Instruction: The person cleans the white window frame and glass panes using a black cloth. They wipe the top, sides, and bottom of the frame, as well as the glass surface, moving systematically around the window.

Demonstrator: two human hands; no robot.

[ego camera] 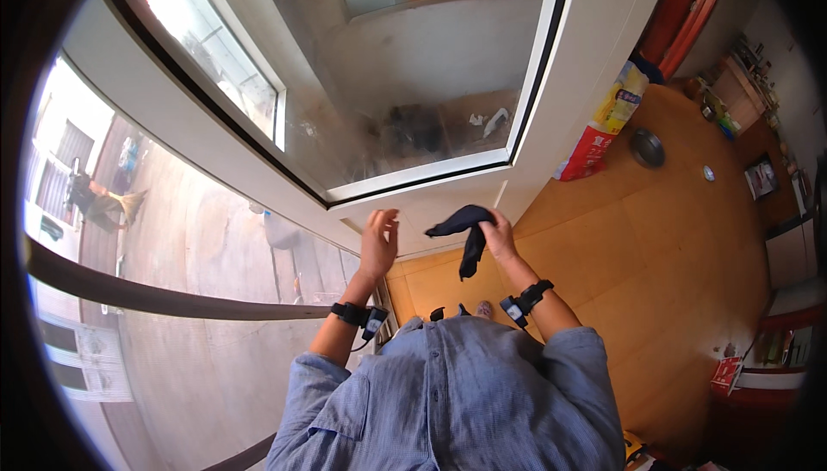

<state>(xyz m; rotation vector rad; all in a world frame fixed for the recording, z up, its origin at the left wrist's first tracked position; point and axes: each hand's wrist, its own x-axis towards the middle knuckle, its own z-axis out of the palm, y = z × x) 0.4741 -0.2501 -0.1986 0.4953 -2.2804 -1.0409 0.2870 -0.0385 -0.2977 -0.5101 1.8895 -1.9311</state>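
In my right hand [499, 236] is a dark cloth [472, 224], gripped near one part so that two ends hang and stick out towards the left. My left hand [380, 243] is raised beside it with fingers apart and slightly curled, holding nothing. Both hands are in front of the lower part of a white-framed door [439, 203] with a glass pane [420, 70]. The pane looks smudged and shows reflections. A gap separates the left hand from the cloth.
Right of the door, a red and yellow printed bag [597, 135] stands on the orange-brown floor [620, 264], with a dark round bowl [647, 147] nearby. Shelves with small items line the far right. At left, a curved bar [194, 290] crosses a view of paved ground outside.
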